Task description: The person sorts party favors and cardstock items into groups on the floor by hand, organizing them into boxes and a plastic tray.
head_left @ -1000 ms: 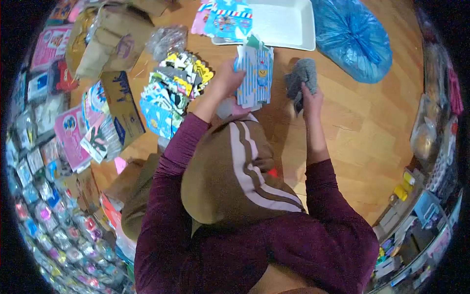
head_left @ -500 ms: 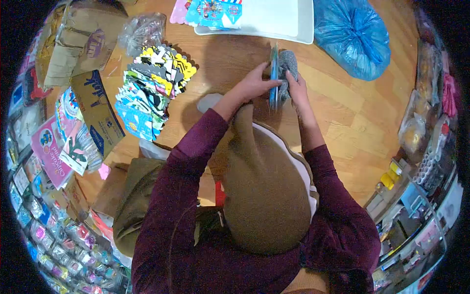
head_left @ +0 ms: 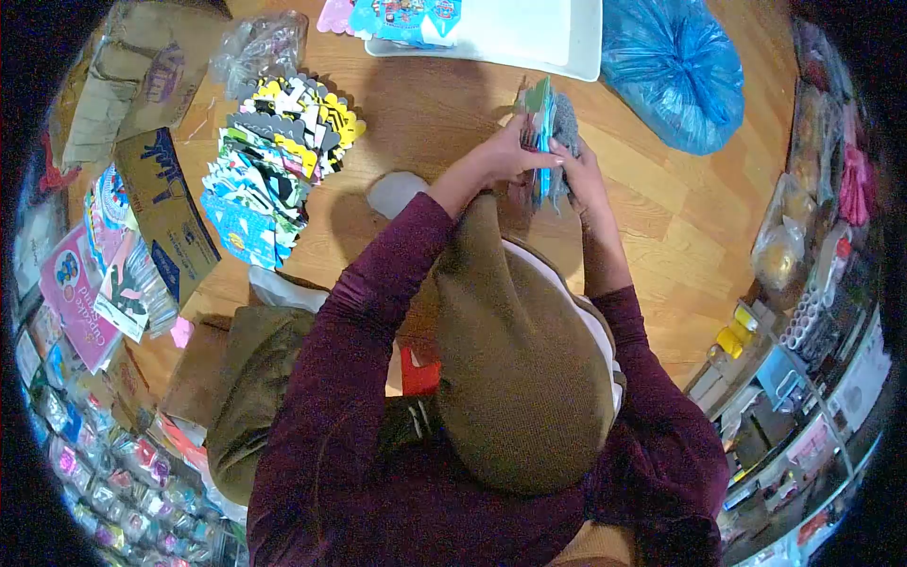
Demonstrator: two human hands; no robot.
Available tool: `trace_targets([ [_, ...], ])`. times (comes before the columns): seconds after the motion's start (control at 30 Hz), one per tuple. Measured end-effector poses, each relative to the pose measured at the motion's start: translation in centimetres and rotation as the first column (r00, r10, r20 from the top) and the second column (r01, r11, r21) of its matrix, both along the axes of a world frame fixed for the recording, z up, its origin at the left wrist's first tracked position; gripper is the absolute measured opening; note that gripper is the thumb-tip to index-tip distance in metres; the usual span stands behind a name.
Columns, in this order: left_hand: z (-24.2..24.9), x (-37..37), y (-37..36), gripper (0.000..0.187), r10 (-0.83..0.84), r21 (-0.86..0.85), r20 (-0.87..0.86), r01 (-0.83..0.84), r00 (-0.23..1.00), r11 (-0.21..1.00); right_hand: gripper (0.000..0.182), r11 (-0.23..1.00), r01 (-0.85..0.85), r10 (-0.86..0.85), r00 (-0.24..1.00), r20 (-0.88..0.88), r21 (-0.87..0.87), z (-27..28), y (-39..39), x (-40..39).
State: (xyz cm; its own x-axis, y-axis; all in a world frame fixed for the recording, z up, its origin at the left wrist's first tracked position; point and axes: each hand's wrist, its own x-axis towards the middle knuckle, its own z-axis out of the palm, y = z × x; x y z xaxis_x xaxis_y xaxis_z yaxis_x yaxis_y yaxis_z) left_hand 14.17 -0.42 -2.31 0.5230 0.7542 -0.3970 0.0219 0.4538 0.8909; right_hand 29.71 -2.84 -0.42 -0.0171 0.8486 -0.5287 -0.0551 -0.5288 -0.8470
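Left hand (head_left: pixel 501 159) now pinching edge-on card stack (head_left: pixel 539 132) upper centre, tilted more than 0.5 s ago; right hand (head_left: pixel 578 170) clamping grey cloth (head_left: pixel 565 128) against its far side, wiping apparently continuing.

Both arms, in dark red sleeves, reach forward with elbows bent and forearms angling in until the hands meet. The left hand (head_left: pixel 505 156) is closed, fingers curled in a grip, thumb side toward the right. The right hand (head_left: pixel 578 168) is closed too, pressed just beside it, fingers pointing forward.
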Motion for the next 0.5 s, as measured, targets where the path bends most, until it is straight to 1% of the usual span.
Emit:
trace_targets([
  [0.03, 1.1, -0.4, 0.2, 0.084, 0.005, -0.002, -0.001, -0.005, 1.000, 1.000, 0.036, 1.000, -0.009, 0.009, 1.000, -0.009, 0.005, -0.2, 0.2, -0.1],
  [0.1, 3.2, -1.5, 0.2, 0.084, 0.024, -0.233, 0.125, 0.006, 0.992, 0.973, 0.036, 1.000, -0.017, 0.018, 1.000, -0.024, 0.006, -0.7, 0.1, -0.3],
  [0.13, 2.9, -1.9, 0.2, 0.084, 0.023, -0.233, 0.121, 0.006, 0.992, 0.972, 0.034, 0.999, -0.025, 0.025, 1.000, 0.004, 0.029, -0.9, 0.0, -0.4],
  [0.2, 1.8, -2.4, 0.4, 0.081, 0.011, -0.223, 0.025, -0.005, 1.000, 0.975, 0.032, 0.998, -0.031, 0.030, 0.999, 0.033, 0.054, -0.9, 0.0, -0.6],
  [0.23, 0.0, -2.4, 0.3, 0.081, 0.011, -0.224, 0.024, -0.005, 1.000, 0.975, 0.029, 0.998, -0.025, 0.023, 0.999, 0.043, 0.057, -0.7, 0.0, -0.7],
  [0.3, -3.3, -2.6, 0.0, 0.075, 0.032, -0.142, 0.007, -0.031, 0.999, 0.989, 0.026, 0.998, -0.017, 0.014, 0.999, 0.052, 0.059, -0.8, -0.1, -0.7],
  [0.33, 0.5, -3.5, -0.1, 0.064, 0.083, -0.205, 0.094, -0.062, 0.992, 0.977, 0.023, 0.996, -0.008, -0.003, 0.993, 0.117, 0.090, -1.2, -0.1, -0.4],
  [0.37, 0.3, -4.3, -0.1, 0.064, 0.080, -0.203, 0.094, -0.060, 0.992, 0.977, 0.020, 0.992, -0.001, -0.022, 0.983, 0.183, 0.123, -1.4, 0.0, 0.1],
  [0.4, -0.1, -5.3, -0.2, 0.059, 0.117, -0.246, 0.048, -0.102, 0.992, 0.964, 0.020, 0.992, 0.003, -0.026, 0.983, 0.184, 0.125, -1.2, 0.1, 0.5],
  [0.43, -0.7, -6.2, -0.5, 0.055, 0.152, -0.290, 0.000, -0.146, 0.988, 0.946, 0.019, 0.989, 0.007, -0.048, 0.960, 0.277, 0.147, -0.9, 0.1, 1.1],
  [0.47, -1.4, -7.0, -0.9, 0.055, 0.148, -0.293, 0.000, -0.142, 0.989, 0.946, 0.018, 0.986, 0.009, -0.070, 0.928, 0.366, 0.166, -0.7, -0.1, 1.8],
  [0.5, -2.4, -7.8, -1.3, 0.053, 0.243, -0.411, -0.032, -0.235, 0.969, 0.881, 0.018, 0.986, 0.011, -0.071, 0.928, 0.365, 0.165, -0.8, -0.1, 2.6],
])
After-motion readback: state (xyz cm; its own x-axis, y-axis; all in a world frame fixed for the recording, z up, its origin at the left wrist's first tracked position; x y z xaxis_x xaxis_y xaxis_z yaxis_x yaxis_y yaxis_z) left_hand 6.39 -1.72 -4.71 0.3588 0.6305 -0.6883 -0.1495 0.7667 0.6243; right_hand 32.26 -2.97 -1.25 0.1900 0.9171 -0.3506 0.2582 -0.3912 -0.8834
